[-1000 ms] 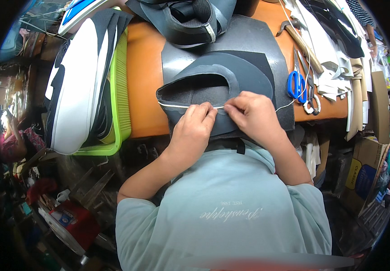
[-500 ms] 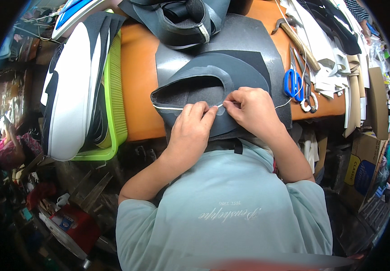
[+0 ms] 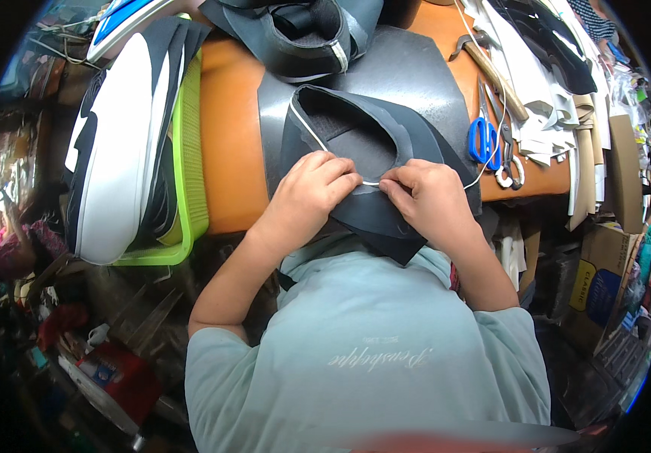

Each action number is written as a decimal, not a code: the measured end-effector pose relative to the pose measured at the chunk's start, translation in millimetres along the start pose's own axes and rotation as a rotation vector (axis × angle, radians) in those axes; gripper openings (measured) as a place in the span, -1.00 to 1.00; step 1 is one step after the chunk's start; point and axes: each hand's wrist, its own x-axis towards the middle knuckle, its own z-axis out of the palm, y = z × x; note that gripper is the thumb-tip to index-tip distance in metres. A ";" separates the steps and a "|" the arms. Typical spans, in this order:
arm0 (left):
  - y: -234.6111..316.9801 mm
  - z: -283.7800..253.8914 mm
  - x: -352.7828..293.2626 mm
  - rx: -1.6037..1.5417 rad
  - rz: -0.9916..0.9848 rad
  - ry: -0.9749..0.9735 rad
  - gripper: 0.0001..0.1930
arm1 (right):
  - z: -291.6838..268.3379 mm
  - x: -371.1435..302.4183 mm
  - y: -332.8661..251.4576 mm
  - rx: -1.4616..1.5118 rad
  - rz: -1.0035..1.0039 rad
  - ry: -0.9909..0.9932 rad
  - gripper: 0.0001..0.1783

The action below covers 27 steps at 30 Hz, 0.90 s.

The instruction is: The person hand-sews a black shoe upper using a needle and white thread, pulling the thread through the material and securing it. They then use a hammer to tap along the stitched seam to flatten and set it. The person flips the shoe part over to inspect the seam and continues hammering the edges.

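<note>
A dark shoe upper [image 3: 421, 134] lies in front of me, its collar opening facing up. Along the near rim of that opening runs a thin white cord [image 3: 306, 123], whose loose end trails off to the right. My left hand [image 3: 312, 189] is closed at the rim, thumb and fingertips pinching the upper's edge where the cord lies. Close beside it, my right hand [image 3: 427, 198] pinches the cord against the same edge. A short stretch of cord shows between the two hands. The fingers cover the rest of the near rim.
Under the upper is a dark smooth slab [image 3: 416, 64] on an orange tabletop [image 3: 233, 143]. More dark uppers [image 3: 303, 57] sit behind. Blue-handled scissors [image 3: 484, 143], white-handled scissors [image 3: 512, 177] and a hammer [image 3: 499, 79] lie right. A green basket [image 3: 193, 189] holds shoe pieces at left.
The upper has turned clockwise, its left end swinging away from me. My left hand has shifted slightly left and stays at the rim; the right hand has moved slightly toward me.
</note>
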 end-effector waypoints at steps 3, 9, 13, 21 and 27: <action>9.1 9.0 -0.9 0.021 0.006 0.049 -0.72 | -2.5 2.1 4.4 0.010 0.037 -0.020 -0.81; 11.5 16.2 -5.0 0.015 -0.015 0.063 -0.72 | -1.5 3.6 7.8 0.087 0.066 -0.014 -0.80; 15.6 18.1 -4.8 0.041 -0.033 0.061 -0.72 | -1.1 7.0 8.9 0.057 0.049 -0.010 -0.79; 21.1 17.3 -3.2 0.048 -0.045 0.074 -0.70 | -0.1 15.3 8.1 0.004 0.053 -0.037 -0.79; 36.1 26.8 0.9 0.061 -0.145 0.145 -0.66 | -5.8 18.5 7.1 0.017 0.178 -0.125 -0.77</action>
